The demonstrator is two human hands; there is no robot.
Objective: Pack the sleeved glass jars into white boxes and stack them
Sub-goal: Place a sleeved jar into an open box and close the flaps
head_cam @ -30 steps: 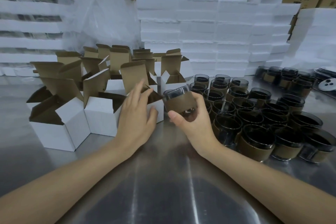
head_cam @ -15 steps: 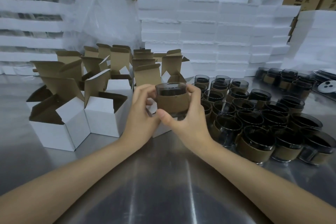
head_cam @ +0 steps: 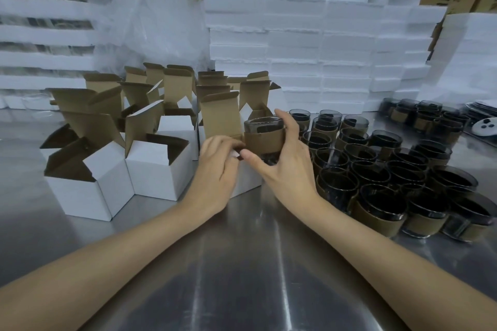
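- Gripping the sleeved glass jar in the right hand, fingers wrapped round the brown cardboard sleeve, thumb low at the front.
- Holding it at the mouth of the open white box, not yet down inside.
- Pinching what looks like a flap corner of that box with the left hand, fingers curled, apparently steadying the opening.
- Probably fragile and weighty for glass this thick; likely slippery at the bare rim.
- Best taken round the sleeve for grip, never by the rim alone.
- Probably a snug fit, so better lowered straight and upright.
- Right of the box, many more sleeved jars on the steel table.
- Left of the box, other open boxes.
- Behind the box, stacked white foam slabs.
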